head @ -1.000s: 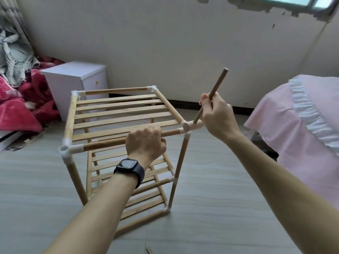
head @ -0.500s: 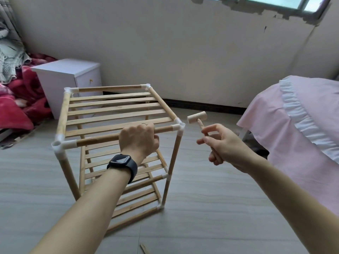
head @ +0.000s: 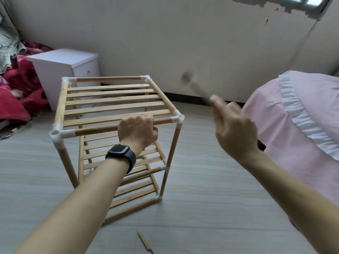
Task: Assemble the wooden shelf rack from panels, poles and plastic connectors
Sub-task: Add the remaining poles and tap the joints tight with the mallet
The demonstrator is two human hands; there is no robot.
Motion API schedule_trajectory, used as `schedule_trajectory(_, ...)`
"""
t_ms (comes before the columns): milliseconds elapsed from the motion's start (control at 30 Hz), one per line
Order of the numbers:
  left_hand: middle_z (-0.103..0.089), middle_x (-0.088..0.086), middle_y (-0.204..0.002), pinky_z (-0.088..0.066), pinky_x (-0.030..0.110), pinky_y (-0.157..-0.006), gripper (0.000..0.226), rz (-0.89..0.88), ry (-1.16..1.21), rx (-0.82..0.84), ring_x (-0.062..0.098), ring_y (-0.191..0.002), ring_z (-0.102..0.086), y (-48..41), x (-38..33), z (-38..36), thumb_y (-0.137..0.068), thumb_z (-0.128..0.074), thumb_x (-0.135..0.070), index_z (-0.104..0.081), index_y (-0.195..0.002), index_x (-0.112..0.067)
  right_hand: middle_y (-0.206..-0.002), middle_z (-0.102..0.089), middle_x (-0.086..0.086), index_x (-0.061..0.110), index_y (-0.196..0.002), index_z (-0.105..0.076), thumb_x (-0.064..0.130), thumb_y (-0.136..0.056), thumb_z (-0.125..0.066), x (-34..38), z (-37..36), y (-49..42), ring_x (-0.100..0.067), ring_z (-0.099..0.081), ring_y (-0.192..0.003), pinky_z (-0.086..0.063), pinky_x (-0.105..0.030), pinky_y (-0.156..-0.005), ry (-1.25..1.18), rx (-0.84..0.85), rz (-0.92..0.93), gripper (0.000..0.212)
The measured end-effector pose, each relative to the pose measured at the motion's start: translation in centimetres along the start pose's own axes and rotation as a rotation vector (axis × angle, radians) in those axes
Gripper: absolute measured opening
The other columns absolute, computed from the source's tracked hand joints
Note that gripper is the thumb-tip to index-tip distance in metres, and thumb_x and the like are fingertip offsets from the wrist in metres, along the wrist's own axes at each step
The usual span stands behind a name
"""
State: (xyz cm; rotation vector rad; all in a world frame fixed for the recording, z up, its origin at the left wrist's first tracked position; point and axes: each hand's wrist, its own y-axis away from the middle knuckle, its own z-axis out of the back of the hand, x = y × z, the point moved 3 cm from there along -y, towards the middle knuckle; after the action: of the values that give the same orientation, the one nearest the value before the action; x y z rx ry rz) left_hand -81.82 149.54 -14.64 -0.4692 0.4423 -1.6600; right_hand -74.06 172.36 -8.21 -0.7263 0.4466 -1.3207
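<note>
Risk sits mainly in the swing: the small wooden mallet (head: 187, 77) is raised and smeared by motion, above and right of the white connector (head: 178, 119) at the near right top corner of the rack (head: 113, 105), which stands upright on the floor (head: 201, 180). A blow landing off-centre could crack the plastic, glance onto the knuckles of the left hand (head: 136, 132), or jolt the frame sideways. That hand wraps the front top pole (head: 95, 130) near the connector, wrist straight, watch (head: 120, 150) uppermost, its grip closed round the wood. The right hand (head: 234, 133) is lifted, back toward the camera, its grip holding the mallet's handle, though blur hides how the fingers lie.
</note>
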Motion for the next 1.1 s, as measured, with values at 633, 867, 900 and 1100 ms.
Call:
schedule_trajectory(633, -0.048, -0.006, -0.061, -0.035, 0.026, -0.052, 0.023, -0.012, 0.005, 0.008, 0.021, -0.054, -0.05, -0.1, 0.1, -0.1, -0.094, -0.053, -0.042, -0.067, -0.087, -0.024, -0.062, -0.06, 0.006, 0.019, -0.103, -0.067, 0.026, -0.107, -0.048, -0.4, -2.9, 2.0, -0.008, -0.051, -0.051, -0.038, -0.02, -0.046, -0.412, 0.368, -0.245, 0.021)
schedule_trajectory(867, -0.053, -0.006, -0.06, -0.025, 0.024, -0.049, 0.029, 0.137, 0.09, 0.12, 0.013, -0.053, -0.043, -1.2, -0.1, -0.1, -0.092, -0.051, -0.043, -0.064, -0.075, -0.023, -0.06, -0.052, 0.01, 0.016, -0.11, -0.065, 0.027, -0.109, -0.044, -0.3, -4.2, 3.2, -0.001, -0.041, -0.041, -0.032, -0.017, -0.038, -0.774, 0.606, -0.448, 0.024)
schedule_trajectory(900, -0.054, -0.006, -0.06, -0.025, 0.024, -0.049, 0.03, 0.156, 0.107, 0.148, 0.012, -0.053, -0.044, -1.3, 0.1, -0.1, -0.092, -0.051, -0.043, -0.065, -0.073, -0.023, -0.059, -0.051, 0.01, 0.015, -0.112, -0.065, 0.028, -0.109, -0.043, -0.5, -4.5, 3.5, -0.001, -0.039, -0.043, -0.032, -0.018, -0.039, -0.883, 0.604, -0.52, 0.025)
schedule_trajectory(1100, -0.051, -0.008, -0.056, -0.027, 0.025, -0.051, 0.032, 0.173, 0.154, 0.178, 0.011, -0.053, -0.043, -1.2, 0.2, 0.5, -0.091, -0.054, -0.047, -0.063, -0.069, -0.025, -0.078, -0.052, -0.002, 0.009, -0.11, -0.061, 0.028, -0.11, -0.038, -2.0, -7.2, 5.1, -0.004, -0.039, -0.046, -0.033, -0.019, -0.04, -1.122, 0.347, -0.882, 0.029)
